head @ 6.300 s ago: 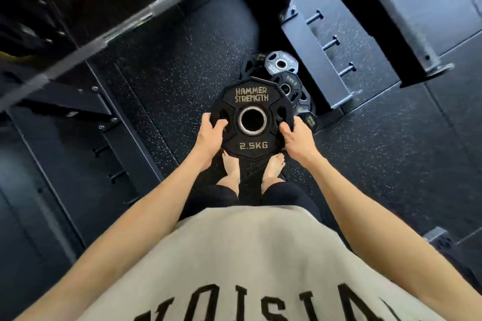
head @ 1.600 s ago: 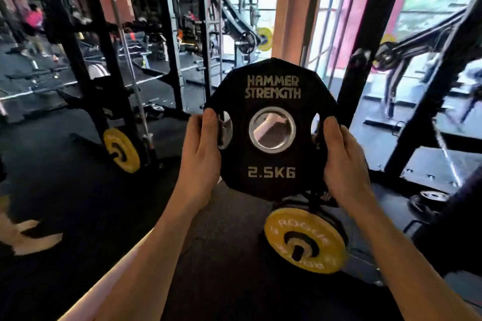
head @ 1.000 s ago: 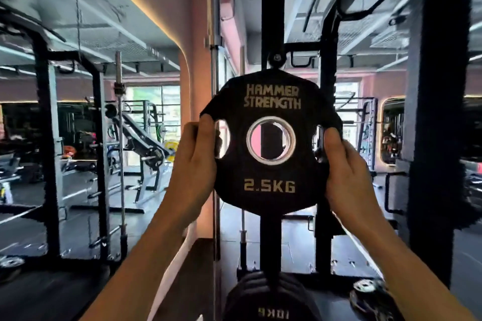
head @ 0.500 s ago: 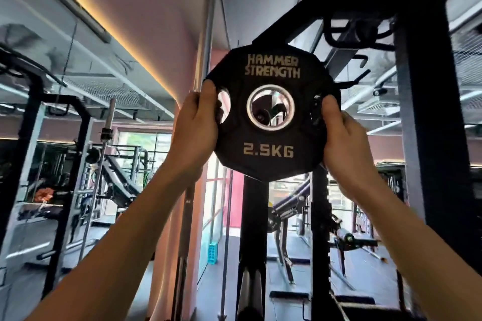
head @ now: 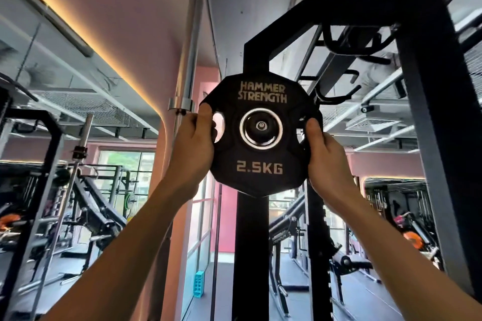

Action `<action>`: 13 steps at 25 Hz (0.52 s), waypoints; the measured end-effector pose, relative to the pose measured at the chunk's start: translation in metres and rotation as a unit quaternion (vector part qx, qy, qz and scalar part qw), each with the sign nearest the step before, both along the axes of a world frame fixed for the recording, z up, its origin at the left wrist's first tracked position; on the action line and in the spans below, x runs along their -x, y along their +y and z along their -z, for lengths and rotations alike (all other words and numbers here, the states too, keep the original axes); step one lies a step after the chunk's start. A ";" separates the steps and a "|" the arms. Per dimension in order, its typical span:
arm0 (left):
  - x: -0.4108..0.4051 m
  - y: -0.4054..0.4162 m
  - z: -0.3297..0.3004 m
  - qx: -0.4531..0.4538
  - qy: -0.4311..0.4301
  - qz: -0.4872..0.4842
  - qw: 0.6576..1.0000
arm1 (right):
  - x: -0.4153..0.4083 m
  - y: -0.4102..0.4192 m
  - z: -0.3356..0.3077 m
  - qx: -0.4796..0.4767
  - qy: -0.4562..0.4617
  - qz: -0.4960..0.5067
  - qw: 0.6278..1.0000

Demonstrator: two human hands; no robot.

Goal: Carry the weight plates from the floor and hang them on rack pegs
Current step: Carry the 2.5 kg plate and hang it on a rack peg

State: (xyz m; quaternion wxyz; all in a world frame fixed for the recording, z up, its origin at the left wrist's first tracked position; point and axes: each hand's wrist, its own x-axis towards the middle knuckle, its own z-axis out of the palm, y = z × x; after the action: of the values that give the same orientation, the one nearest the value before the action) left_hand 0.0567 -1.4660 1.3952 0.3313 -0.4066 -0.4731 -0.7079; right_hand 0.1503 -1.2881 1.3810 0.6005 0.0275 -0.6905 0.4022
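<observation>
The peg (head: 260, 126) now fills the hole of the weight plate (head: 260, 135), where half a second ago open background showed. Both hands, left (head: 194, 143) and right (head: 324, 152), grip its side openings, so only pushing on and letting go remain.

Rack: black upright (head: 251, 255) rising from the bottom edge, bending at its top into a beam (head: 326, 12) that runs right to a second, thicker post (head: 438, 151).
Peg: round end (head: 260, 126) with a small silver centre, showing inside the plate's steel ring, in line with the upright.
Plate: black, marked 2.5KG (head: 259, 135), face-on in front of the upright, its hole around the peg end; how far on it sits cannot be told.
Floor: dark, low in view (head: 224, 292); a teal block (head: 198, 283) stands on it beside the glass wall.
</observation>
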 end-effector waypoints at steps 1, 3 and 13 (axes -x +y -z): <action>0.010 0.005 0.000 0.001 0.004 0.001 1.000 | 0.010 0.006 0.000 0.002 0.003 -0.003 1.000; 0.030 0.017 0.002 0.014 0.006 0.005 1.000 | 0.030 0.018 0.001 0.005 0.000 -0.012 1.000; 0.107 0.067 0.006 0.048 -0.048 0.034 0.997 | 0.103 0.063 0.005 0.020 -0.021 -0.015 0.999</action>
State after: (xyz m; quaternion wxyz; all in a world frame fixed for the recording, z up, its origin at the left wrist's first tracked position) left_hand -0.0507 -1.3993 1.3889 0.2637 -0.4033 -0.5081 -0.7139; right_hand 0.0478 -1.2252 1.3757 0.5805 0.0174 -0.6939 0.4257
